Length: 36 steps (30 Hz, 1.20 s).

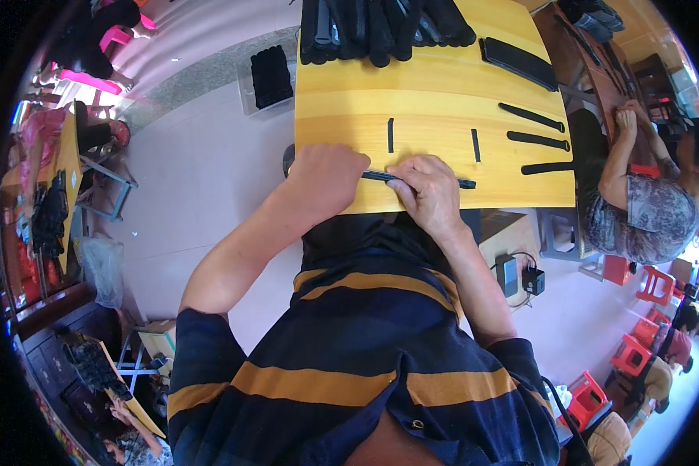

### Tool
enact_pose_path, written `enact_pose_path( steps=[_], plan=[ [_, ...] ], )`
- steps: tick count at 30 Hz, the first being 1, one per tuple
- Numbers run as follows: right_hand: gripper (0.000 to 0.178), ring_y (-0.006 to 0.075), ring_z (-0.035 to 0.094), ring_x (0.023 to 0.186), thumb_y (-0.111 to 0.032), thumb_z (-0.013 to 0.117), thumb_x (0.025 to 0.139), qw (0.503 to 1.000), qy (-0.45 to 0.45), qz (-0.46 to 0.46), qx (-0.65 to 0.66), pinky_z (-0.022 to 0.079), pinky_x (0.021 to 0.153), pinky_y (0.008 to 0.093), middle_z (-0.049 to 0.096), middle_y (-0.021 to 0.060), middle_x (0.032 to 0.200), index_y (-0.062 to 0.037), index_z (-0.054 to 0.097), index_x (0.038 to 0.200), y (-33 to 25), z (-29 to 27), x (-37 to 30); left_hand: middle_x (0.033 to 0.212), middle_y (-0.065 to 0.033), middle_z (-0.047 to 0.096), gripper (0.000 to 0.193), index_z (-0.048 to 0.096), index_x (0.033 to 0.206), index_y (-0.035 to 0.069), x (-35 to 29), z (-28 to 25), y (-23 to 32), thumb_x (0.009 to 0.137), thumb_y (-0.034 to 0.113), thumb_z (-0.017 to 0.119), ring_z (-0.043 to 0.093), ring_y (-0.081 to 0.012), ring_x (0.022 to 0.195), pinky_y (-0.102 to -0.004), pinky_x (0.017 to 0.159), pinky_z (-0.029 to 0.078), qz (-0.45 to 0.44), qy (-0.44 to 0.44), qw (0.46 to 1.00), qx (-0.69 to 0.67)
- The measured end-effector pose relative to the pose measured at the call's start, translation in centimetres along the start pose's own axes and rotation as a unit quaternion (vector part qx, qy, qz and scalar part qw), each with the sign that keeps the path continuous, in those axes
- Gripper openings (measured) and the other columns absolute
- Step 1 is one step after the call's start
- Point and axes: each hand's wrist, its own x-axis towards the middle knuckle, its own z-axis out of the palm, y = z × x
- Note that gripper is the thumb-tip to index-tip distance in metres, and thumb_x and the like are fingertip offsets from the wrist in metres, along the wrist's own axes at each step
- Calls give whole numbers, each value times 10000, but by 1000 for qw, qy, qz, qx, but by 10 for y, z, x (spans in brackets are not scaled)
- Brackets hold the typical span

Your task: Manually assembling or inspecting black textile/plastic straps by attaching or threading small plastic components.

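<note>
Near the front edge of the yellow tabletop (435, 93), both my hands are on one narrow black strap (378, 176). My left hand (326, 177) is closed in a fist round its left part, which is hidden. The fingers and thumb of my right hand (429, 190) pinch it further right, and its right end sticks out past them. Two short black strips (391, 135) lie apart on the wood beyond my hands. Toward the right edge rest three black straps (537, 140), each with a rounded end.
Bundles of black straps (380, 31) are heaped at the table's far edge, with a flat black rectangular object (519, 64) to their right. A clear bin (247, 89) holding a black bundle (272, 76) stands on the floor at left. A co-worker (648, 194) sits at right.
</note>
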Motion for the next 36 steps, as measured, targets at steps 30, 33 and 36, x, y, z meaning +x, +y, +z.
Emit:
enact_pose_path(
  steps=[30,33,36],
  plan=[
    [128,294,658,891,-142,778,781,1000,-10,-3,22,521,809,418,672,66,882,-77,741,884,2,7,-1,897,-140,729,203,772,892,137,41,-33,3,719,49,710,702,-356,948,-473,782,552,77,-167,979,92],
    [127,294,654,882,-146,779,780,999,-22,-7,24,517,805,420,664,66,872,-77,736,878,1,4,1,885,-142,726,168,766,858,126,38,-24,6,715,54,715,702,-357,943,-476,761,550,68,-204,974,74],
    [134,291,655,885,-155,780,778,999,-13,-15,30,514,817,416,662,68,875,-85,737,884,3,6,0,909,-145,736,196,777,916,125,31,-16,-6,738,70,717,703,-354,943,-476,775,549,83,-172,980,58]
  ],
)
